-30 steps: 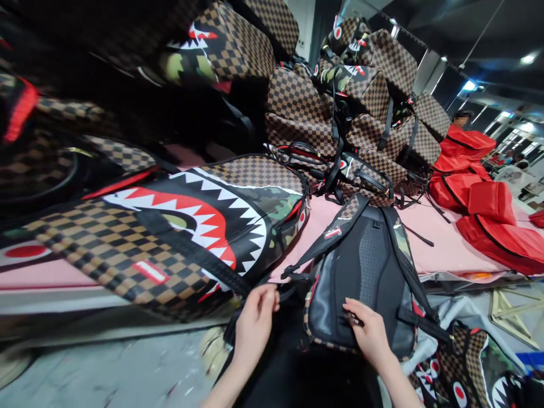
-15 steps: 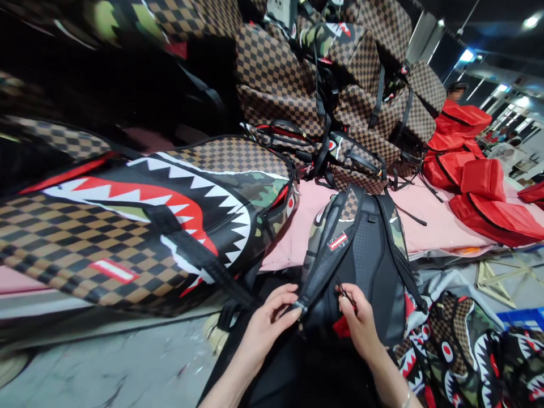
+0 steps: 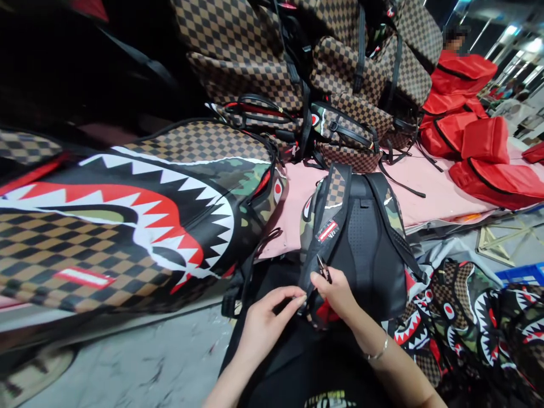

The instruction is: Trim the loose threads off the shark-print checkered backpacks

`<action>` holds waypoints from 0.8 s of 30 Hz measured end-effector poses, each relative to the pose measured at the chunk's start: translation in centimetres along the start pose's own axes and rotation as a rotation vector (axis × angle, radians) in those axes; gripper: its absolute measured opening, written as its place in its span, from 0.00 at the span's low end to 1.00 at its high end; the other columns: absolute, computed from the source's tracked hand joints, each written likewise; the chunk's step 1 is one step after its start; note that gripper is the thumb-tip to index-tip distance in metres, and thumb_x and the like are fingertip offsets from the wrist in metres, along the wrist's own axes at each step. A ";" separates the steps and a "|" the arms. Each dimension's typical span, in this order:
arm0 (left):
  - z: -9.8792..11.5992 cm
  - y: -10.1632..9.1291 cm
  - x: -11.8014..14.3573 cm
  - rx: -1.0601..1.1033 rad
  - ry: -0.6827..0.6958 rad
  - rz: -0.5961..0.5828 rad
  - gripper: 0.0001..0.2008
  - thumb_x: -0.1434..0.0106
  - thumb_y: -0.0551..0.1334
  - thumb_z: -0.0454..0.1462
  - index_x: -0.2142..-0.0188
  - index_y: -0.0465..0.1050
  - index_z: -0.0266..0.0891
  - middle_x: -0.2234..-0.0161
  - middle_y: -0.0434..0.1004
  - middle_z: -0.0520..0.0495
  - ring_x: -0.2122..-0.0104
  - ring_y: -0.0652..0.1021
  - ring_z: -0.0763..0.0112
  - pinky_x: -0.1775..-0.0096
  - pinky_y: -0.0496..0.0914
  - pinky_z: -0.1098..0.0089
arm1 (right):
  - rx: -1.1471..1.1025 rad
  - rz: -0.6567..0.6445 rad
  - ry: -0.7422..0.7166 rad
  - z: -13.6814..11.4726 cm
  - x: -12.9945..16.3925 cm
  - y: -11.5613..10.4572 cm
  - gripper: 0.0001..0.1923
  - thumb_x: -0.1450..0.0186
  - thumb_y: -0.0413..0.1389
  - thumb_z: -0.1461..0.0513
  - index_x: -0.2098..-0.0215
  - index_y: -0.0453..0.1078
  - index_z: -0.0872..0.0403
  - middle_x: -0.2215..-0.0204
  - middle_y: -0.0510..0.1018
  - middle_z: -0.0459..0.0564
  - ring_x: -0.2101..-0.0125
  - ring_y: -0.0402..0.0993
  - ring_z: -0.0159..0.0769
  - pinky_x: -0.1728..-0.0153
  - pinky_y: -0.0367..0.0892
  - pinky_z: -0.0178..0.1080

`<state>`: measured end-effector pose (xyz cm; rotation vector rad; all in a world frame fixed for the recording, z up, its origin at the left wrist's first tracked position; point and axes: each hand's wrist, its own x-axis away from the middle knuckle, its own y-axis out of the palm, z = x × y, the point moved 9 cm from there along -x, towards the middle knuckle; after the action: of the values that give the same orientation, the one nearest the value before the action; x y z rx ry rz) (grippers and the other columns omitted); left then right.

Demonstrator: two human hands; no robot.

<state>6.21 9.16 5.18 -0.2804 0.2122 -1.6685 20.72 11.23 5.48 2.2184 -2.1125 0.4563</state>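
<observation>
- The bench (image 3: 419,209), topped in pink, stretches beyond both grips and out to either side of them.
- Piled checkered bags (image 3: 249,62) rise on it, well beyond the grips, stacked on one another; their insides are hidden.
- A big shark-mouth bag (image 3: 170,187) lies on its side to the left of the left grip, apart from it, toothed print facing up.
- Red bags (image 3: 461,136), several with dark zip lines, sit in a stack far beyond and to the right of the right grip.
- A heap of shark-print bags (image 3: 453,317) lies low to the right of the right grip, beyond the forearm.
- The backpack (image 3: 374,243) is directly at the grips, black back panel up, straps toward the person; its contents are out of sight.
- The left grip (image 3: 272,314) reaches in from below, wrist low, thumb and forefinger pinched on the lower end of the shoulder strap (image 3: 312,263).
- The right grip (image 3: 335,289) is curled, forearm slanting in from the lower right, fingers clamped on small dark snips (image 3: 323,271) whose tips point away from the person.
- A silvery bracelet (image 3: 379,348) circles the right wrist.
- A red-and-white label (image 3: 327,230) is on the strap, just beyond the snips.
</observation>
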 end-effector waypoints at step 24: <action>-1.4 0.4 2.3 0.420 -0.226 0.285 0.12 0.46 0.60 0.46 0.72 0.68 0.39 0.71 0.73 0.49 0.65 0.74 0.66 0.59 0.65 0.68 | 1.089 -0.012 -0.680 -5.0 7.2 -0.6 0.11 0.33 0.48 0.59 0.67 0.70 0.54 0.80 0.72 0.47 0.80 0.68 0.31 0.78 0.54 0.34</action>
<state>5.96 6.80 3.87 -0.1122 -0.2575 -1.3471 20.64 5.41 12.09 3.3264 -2.4848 1.2410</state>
